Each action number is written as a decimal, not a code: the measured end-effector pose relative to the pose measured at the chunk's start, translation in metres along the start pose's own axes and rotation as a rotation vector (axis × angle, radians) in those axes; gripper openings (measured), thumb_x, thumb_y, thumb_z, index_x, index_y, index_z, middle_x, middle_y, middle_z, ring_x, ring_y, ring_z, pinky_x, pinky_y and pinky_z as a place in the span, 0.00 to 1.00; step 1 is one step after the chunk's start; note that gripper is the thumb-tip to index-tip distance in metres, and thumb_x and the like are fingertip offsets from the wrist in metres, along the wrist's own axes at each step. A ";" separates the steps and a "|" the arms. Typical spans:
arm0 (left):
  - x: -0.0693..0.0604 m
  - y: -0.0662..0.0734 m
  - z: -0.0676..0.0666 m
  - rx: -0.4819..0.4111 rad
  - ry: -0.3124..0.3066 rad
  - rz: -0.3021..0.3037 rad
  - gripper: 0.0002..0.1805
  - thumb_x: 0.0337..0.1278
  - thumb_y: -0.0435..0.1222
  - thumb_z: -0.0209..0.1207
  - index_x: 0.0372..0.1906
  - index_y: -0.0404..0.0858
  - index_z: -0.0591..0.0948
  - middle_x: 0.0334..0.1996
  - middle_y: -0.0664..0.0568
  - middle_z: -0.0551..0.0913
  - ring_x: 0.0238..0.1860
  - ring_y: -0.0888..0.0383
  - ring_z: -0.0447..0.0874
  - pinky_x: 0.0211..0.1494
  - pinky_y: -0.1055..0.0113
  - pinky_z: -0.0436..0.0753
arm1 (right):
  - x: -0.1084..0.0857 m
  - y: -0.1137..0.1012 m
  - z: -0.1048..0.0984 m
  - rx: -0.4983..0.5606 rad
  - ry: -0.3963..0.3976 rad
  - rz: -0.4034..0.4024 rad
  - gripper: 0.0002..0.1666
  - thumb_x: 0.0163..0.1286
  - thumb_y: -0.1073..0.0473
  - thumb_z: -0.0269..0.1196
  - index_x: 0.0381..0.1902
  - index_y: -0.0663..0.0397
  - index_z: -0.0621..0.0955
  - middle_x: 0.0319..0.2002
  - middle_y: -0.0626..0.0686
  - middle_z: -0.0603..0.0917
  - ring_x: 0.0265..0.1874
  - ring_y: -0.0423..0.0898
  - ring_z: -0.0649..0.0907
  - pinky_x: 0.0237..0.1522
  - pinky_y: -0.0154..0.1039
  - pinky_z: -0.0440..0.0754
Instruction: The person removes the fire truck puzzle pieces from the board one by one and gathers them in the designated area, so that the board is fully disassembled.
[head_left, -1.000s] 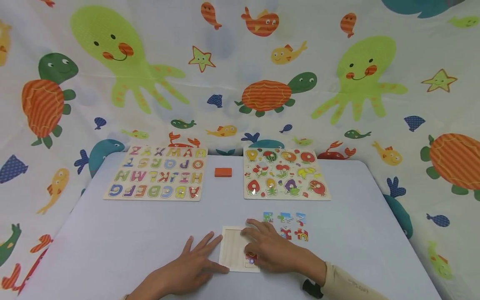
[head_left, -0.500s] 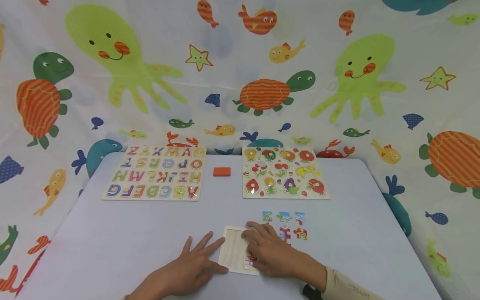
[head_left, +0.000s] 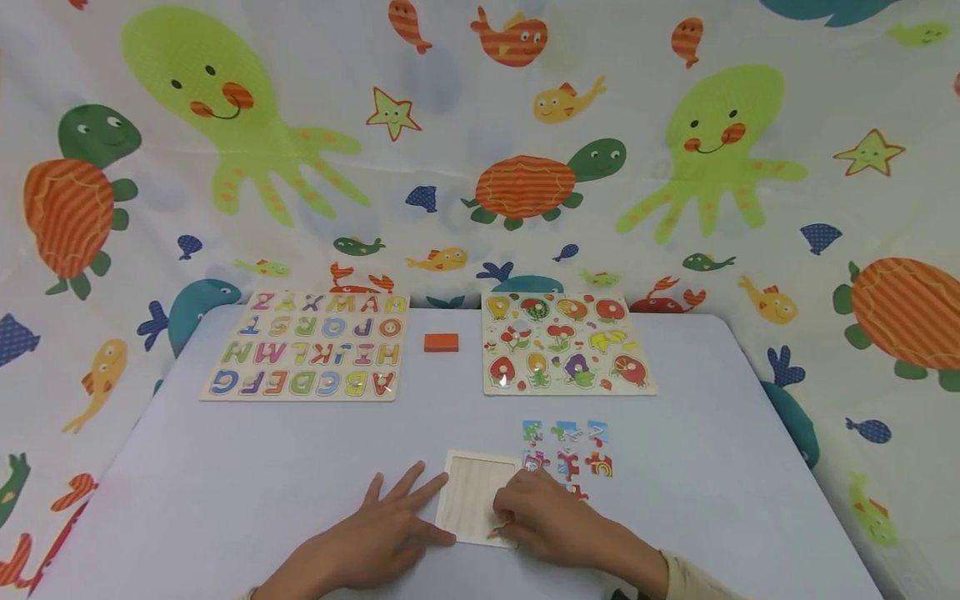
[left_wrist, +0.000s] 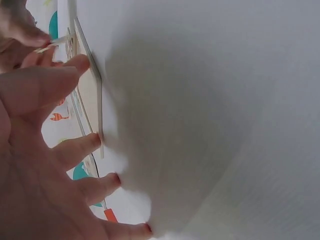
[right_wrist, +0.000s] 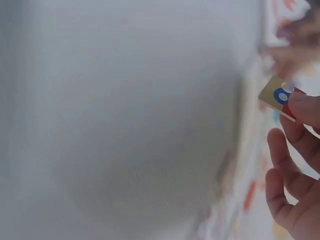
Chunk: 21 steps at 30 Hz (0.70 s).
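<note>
A small square wooden puzzle tray (head_left: 467,498) lies on the table in front of me. My left hand (head_left: 382,533) is spread, with its thumb and index fingertips touching the tray's left side. Over the tray's lower right corner, my right hand (head_left: 553,521) pinches a jigsaw piece (right_wrist: 276,95) between thumb and index finger. That piece is tilted and raised off the tray; its face has tan, red and a blue ring. Several loose jigsaw pieces (head_left: 567,464) lie to the right of the tray, some partly behind my right hand.
At the back left lies an alphabet puzzle board (head_left: 306,347), and at the back right a fruit puzzle board (head_left: 555,360). An orange block (head_left: 441,342) sits between them. A dark object (head_left: 621,594) shows beside the right sleeve. A sea-animal cloth (head_left: 450,133) hangs behind the table.
The coloured piece in the tray's lower right corner has been lifted out by my right hand, whose fingers have drawn together. My left hand stays at the tray's edge.
</note>
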<state>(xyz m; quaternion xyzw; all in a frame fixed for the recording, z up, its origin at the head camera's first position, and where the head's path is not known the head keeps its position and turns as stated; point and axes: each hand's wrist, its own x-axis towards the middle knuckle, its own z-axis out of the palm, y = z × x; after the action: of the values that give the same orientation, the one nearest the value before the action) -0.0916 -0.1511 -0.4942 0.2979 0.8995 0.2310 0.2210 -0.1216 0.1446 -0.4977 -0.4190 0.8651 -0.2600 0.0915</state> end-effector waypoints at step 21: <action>0.001 -0.002 0.002 0.011 0.015 0.015 0.22 0.61 0.34 0.65 0.52 0.66 0.88 0.78 0.48 0.63 0.79 0.34 0.49 0.64 0.18 0.48 | -0.082 0.071 -0.057 0.086 -0.007 0.451 0.12 0.63 0.64 0.73 0.35 0.40 0.81 0.31 0.34 0.78 0.34 0.36 0.76 0.39 0.34 0.80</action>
<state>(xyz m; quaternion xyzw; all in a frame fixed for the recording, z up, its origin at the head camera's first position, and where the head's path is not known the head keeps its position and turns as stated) -0.0920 -0.1515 -0.4966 0.3039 0.9002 0.2300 0.2108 -0.1393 0.2659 -0.4914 -0.2115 0.9247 -0.2682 0.1680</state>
